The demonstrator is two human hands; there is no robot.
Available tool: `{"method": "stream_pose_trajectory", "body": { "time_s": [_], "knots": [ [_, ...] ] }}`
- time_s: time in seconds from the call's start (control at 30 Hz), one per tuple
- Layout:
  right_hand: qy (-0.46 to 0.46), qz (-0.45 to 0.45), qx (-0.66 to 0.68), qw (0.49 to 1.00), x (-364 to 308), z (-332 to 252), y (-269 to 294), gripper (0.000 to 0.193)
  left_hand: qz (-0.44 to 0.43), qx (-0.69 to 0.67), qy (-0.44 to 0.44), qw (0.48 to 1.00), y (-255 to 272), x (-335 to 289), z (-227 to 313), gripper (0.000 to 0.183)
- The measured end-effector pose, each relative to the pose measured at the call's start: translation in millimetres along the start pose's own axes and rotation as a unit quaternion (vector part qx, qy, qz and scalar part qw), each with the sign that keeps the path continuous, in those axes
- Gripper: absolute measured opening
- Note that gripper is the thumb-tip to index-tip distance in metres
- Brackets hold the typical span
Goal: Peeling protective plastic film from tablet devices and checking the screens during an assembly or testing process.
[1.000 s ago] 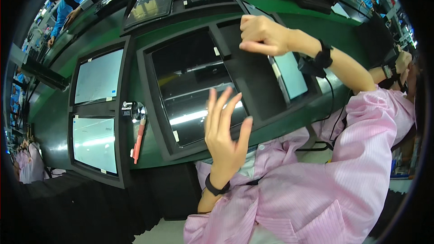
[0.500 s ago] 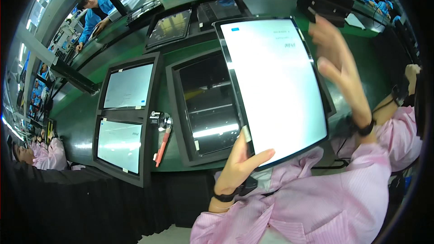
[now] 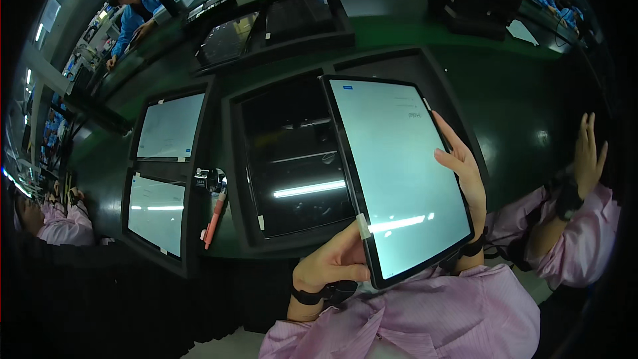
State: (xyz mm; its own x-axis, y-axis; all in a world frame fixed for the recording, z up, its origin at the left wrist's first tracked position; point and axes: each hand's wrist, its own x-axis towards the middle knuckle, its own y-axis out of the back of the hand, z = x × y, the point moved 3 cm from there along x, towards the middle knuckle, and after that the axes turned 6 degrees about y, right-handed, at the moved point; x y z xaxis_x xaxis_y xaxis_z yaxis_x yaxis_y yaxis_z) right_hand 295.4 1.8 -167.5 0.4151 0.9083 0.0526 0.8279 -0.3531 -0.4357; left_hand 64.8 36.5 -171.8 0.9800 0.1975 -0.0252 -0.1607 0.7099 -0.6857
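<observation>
Left hand (image 3: 332, 262) and right hand (image 3: 467, 176) both grasp one tablet (image 3: 409, 179), the left at its lower left edge, the right along its right edge with the thumb over the border. Held tilted, the tablet is seen over the right part of the black foam tray (image 3: 389, 68), its lower end reaching past the tray's near edge; whether it touches the foam cannot be told. Its screen is lit a pale blue-green, ringed by a narrow black border with rounded corners. A small blue block sits near the upper left corner, faint lines of writing near the upper right, and a slanting bright reflection crosses the lower part. One pale tab shows on the left edge, another on the right. In the foam tray's left compartment lies a dark, glossy tablet (image 3: 292, 159) mirroring a light strip. Left of the foam tray is a red pen-like tool (image 3: 214, 221).
</observation>
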Motion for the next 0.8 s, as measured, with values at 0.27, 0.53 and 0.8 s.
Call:
{"method": "stream_pose_trajectory", "body": {
  "time_s": [0.27,0.53,0.8],
  "knots": [
    [-0.01,0.044,0.06,0.997,0.6,-6.4,-0.2,0.061,-0.02,-0.009,-0.078,0.997,-9.8,8.1,9.4,0.077],
    [0.011,0.039,0.017,0.999,0.9,0.1,-6.7,0.061,0.12,-0.076,-0.011,0.99,-9.2,-1.4,-0.5,0.081],
    [0.009,0.047,-0.002,0.999,-1.9,-11.4,-6.9,0.063,0.028,-0.051,0.004,0.998,-12.2,3.3,2.9,0.081]
  ]
}}
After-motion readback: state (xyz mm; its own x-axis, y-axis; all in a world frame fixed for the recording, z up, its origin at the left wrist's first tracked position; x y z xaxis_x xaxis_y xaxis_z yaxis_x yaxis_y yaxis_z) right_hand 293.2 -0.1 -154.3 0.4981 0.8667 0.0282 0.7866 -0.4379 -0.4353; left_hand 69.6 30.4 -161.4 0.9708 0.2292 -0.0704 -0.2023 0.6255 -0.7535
